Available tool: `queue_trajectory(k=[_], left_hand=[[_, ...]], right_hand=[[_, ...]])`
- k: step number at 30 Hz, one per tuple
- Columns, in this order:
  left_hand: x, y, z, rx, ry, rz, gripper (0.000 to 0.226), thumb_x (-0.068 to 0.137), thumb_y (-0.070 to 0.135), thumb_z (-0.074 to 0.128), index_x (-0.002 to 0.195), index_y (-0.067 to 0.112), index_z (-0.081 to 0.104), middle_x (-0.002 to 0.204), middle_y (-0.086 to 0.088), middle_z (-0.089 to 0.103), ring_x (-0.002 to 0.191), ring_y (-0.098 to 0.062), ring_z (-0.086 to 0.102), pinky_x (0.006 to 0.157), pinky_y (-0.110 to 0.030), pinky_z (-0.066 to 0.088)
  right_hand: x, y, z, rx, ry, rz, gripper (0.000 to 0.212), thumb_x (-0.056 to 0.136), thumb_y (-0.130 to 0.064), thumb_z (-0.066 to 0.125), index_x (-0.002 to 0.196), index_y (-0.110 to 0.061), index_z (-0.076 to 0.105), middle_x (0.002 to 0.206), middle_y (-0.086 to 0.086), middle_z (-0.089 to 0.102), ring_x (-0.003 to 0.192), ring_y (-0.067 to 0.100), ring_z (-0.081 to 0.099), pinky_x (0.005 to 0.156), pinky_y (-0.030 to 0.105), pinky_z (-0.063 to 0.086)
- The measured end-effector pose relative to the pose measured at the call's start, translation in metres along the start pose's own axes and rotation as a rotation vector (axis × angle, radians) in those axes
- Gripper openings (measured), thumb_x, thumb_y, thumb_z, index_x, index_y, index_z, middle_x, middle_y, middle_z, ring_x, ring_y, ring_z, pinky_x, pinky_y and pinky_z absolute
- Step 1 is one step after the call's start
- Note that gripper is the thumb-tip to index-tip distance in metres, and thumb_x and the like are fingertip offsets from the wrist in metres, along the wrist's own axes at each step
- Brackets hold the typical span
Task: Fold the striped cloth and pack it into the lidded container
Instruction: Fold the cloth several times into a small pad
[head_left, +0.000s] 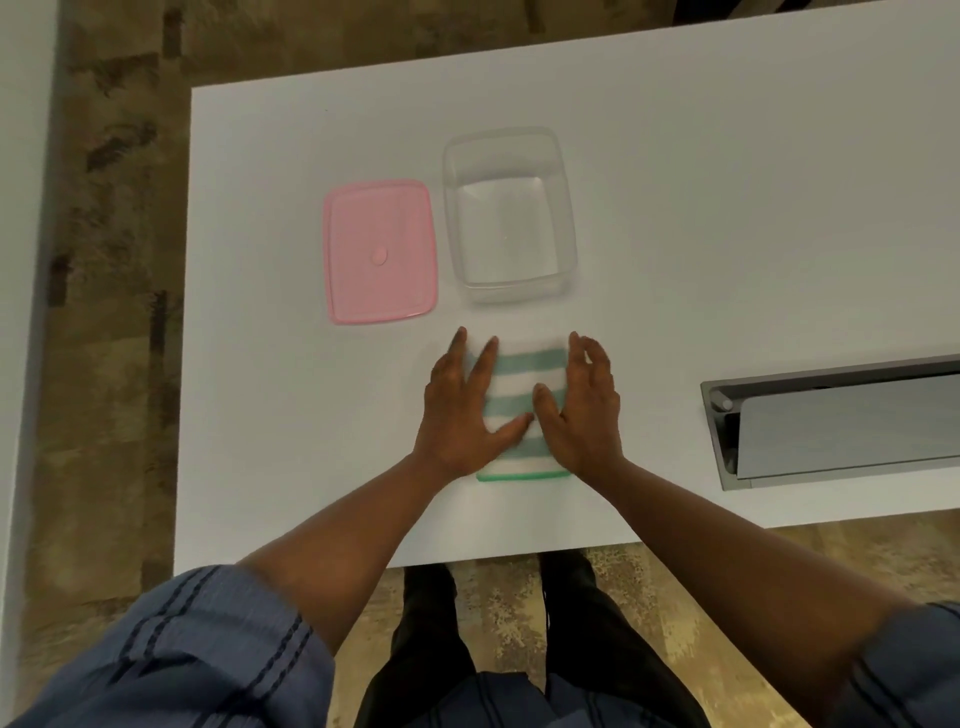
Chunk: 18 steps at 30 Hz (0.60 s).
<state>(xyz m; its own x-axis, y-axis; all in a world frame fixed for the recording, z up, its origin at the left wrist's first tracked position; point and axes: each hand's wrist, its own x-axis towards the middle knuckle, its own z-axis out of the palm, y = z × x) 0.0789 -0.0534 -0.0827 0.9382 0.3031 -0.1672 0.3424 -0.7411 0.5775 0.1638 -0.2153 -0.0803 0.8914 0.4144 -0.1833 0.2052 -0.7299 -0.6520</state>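
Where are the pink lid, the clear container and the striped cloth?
pink lid (380, 252), head view, centre of its top.
clear container (511, 280), head view, near rim.
striped cloth (524, 387), head view, white stripe between the hands.

Single head-worn view, steeply downward over the near table (675, 156) edge.

On the white table (675, 208), the left hand (457, 410) and right hand (582, 415) lie flat on the 2 sides of the folded striped cloth (524, 387), fingers spread. Beyond it stands the clear container (511, 215), apparently empty, with the pink lid (382, 252) lying just beside it. A grey cable tray (841, 421) is recessed at right.
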Motion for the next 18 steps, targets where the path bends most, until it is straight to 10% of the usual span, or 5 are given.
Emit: queue_trajectory(k=[6,18], left_hand=[[0.001,0.028,-0.003,-0.290,0.096,-0.537,0.056,0.097,0.047,0.057,0.141,0.013,0.047,0.137,-0.012,0.054,0.125,-0.034,0.054,0.108,-0.050,0.046],[0.008,0.034,-0.028,-1.029,-0.152,-0.713,0.036,0.084,0.022,0.081,0.115,0.013,0.067,0.113,-0.012,0.077,0.096,-0.027,0.077,0.086,-0.045,0.063]], right_hand=[[0.000,-0.008,-0.010,0.150,-0.023,0.305,0.073,0.095,-0.043,0.060,0.155,-0.012,0.032,0.152,0.008,0.041,0.128,0.029,0.054,0.104,0.050,0.050],[-0.007,-0.017,-0.020,0.714,-0.165,0.495,0.028,0.081,-0.034,0.079,0.105,-0.030,0.065,0.102,-0.005,0.074,0.093,0.019,0.074,0.068,0.031,0.059]])
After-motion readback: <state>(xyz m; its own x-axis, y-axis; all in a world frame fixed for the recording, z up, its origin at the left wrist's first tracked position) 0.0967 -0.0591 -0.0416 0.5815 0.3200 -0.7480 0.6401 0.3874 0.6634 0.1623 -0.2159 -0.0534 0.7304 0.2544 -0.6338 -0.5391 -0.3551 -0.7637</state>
